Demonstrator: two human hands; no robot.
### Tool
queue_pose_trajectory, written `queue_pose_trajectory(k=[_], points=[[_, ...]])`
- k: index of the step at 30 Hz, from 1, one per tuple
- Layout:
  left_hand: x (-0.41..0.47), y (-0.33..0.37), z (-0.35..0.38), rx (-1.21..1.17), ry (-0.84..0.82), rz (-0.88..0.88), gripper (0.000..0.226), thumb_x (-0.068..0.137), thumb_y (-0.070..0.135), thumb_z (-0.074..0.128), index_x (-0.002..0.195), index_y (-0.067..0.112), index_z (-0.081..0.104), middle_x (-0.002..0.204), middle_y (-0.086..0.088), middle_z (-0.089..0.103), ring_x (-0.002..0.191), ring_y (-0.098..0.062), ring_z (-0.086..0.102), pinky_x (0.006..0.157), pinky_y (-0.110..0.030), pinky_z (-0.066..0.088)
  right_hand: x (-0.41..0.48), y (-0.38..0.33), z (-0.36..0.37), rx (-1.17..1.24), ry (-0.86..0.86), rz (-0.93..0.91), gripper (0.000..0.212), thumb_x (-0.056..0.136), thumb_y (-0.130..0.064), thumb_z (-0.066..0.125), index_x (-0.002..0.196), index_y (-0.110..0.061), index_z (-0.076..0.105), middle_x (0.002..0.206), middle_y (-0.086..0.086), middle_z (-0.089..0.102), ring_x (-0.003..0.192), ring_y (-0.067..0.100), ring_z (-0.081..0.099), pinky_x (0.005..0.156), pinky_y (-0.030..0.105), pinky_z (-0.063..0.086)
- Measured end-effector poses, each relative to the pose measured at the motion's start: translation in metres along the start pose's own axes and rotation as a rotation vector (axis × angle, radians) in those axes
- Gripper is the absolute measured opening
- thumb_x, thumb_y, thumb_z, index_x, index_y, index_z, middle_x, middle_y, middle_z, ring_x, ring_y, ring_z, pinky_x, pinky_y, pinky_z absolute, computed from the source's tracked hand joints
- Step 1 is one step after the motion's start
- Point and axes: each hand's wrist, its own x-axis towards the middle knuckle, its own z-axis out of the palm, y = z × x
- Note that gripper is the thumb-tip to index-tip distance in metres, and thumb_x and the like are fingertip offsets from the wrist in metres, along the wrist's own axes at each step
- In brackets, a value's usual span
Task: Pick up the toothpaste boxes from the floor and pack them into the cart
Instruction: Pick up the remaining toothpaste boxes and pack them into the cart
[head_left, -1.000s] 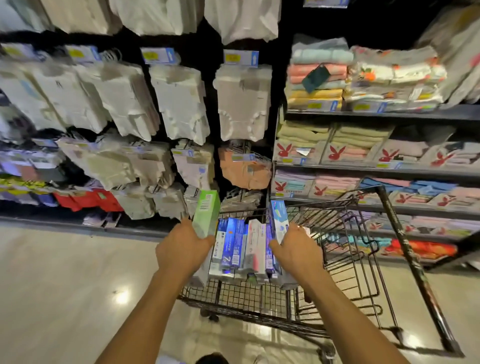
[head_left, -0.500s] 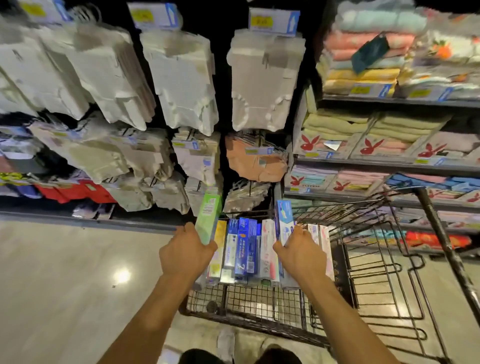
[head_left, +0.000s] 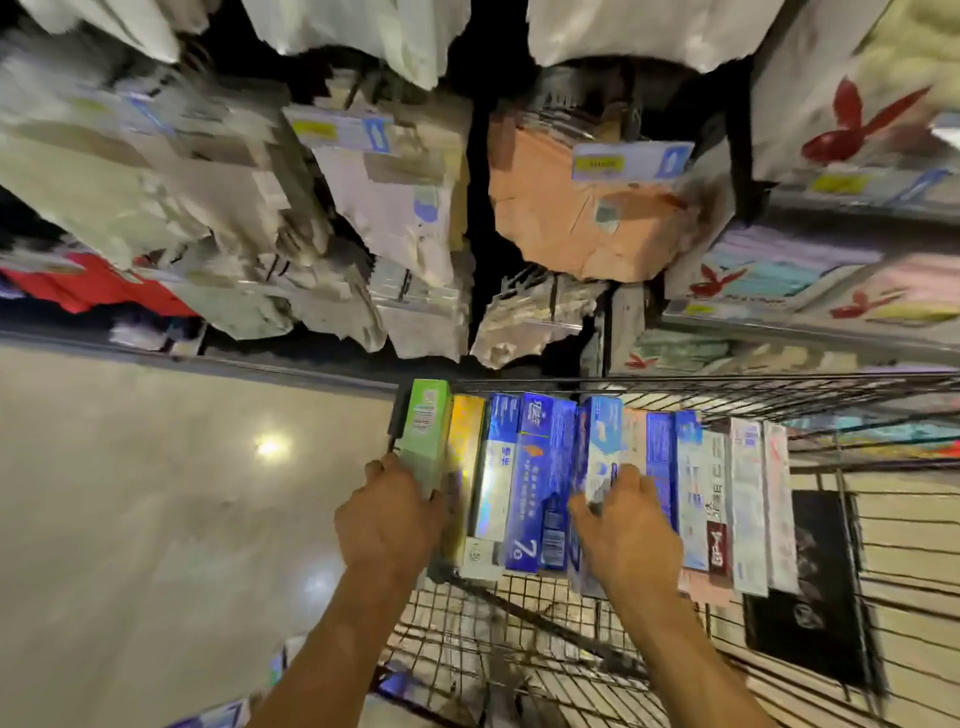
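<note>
The fingers (head_left: 378, 470) of the left hand (head_left: 387, 514) are curled round the near end of a green toothpaste box (head_left: 426, 431), which stands on edge against the left end wall of the cart (head_left: 727, 387). The right hand (head_left: 631, 535) pinches a white-and-blue box (head_left: 602, 441) between thumb and bent fingers, in the middle of the cart's load and raised a little above its neighbours.

Between the two hands there is no gap. A yellow box (head_left: 464, 441) touches the green one, and a dark blue box (head_left: 540, 483) printed with a "7" comes next. The row of toothpaste boxes (head_left: 748, 509) runs on edge, side by side, from the cart's left wall to about the middle of the basket; the boxes are long and narrow, blue, white, pink and red.

Right of the row the cart's wire bottom is bare, apart from a black panel (head_left: 815, 571) lying just beside the last box. The cart's far rim stands close under the shelving (head_left: 389, 208), where pale and orange packets (head_left: 571, 218) hang blurred. Left of the cart the glossy beige floor (head_left: 156, 493) lies open.
</note>
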Motion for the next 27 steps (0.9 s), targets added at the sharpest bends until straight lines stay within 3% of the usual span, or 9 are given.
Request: queue_pose_trajectory(k=[4,7,12,15,20,27], points=[[0.018,-0.002,0.033,0.042,-0.005,-0.010,0.063,0.084,0.053,0.064,0.128,0.014,0.041,0.118,-0.001,0.052,0.098,-0.026,0.064,0.071,-0.034,0.045,0.019,0.003,0.029,0.010,0.040,-0.030,0.046,0.095,-0.050,0.059,0.118,-0.012,0.045,0.117,0.008,0.051,0.092,0.035,0.063,0.066,0.041,0.051],[0.018,0.001,0.048,0.065,0.033,-0.002,0.064,0.089,0.054,0.058,0.134,0.014,0.037,0.121,-0.002,0.055,0.101,-0.024,0.065,0.067,-0.033,0.044,0.025,0.003,0.042,0.035,0.111,-0.031,0.051,0.095,-0.051,0.058,0.125,-0.012,0.043,0.116,0.007,0.053,0.090,0.035,0.063,0.060,0.036,0.043],[0.016,0.003,0.059,0.034,0.003,0.007,0.052,0.093,0.042,0.057,0.130,0.015,0.033,0.120,-0.003,0.059,0.100,-0.024,0.066,0.071,-0.035,0.052,0.023,-0.003,0.047,-0.014,0.159,-0.028,0.066,0.094,-0.049,0.061,0.140,-0.010,0.034,0.121,0.009,0.052,0.100,0.033,0.062,0.061,0.037,0.042],[0.015,0.003,0.053,-0.031,-0.028,0.018,0.051,0.095,0.037,0.058,0.134,0.015,0.033,0.121,-0.005,0.059,0.101,-0.026,0.066,0.075,-0.037,0.053,0.019,-0.003,0.039,-0.020,0.154,-0.053,0.062,0.094,-0.048,0.062,0.136,-0.011,0.037,0.120,0.008,0.051,0.102,0.032,0.060,0.061,0.035,0.042],[-0.005,0.008,0.010,-0.009,-0.004,0.065,0.045,0.093,0.033,0.058,0.129,0.012,0.042,0.124,-0.008,0.054,0.108,-0.027,0.060,0.079,-0.040,0.051,0.002,-0.011,-0.004,-0.019,0.138,-0.100,0.049,0.096,-0.043,0.056,0.131,-0.012,0.041,0.121,0.010,0.053,0.105,0.033,0.060,0.065,0.038,0.045],[-0.075,0.052,-0.121,0.148,0.189,0.290,0.030,0.093,0.034,0.051,0.120,0.021,0.052,0.116,-0.003,0.057,0.107,-0.026,0.059,0.084,-0.037,0.047,-0.044,-0.041,-0.139,-0.080,0.196,-0.270,0.048,0.099,-0.045,0.054,0.133,-0.013,0.044,0.128,0.010,0.053,0.117,0.032,0.053,0.073,0.041,0.048]])
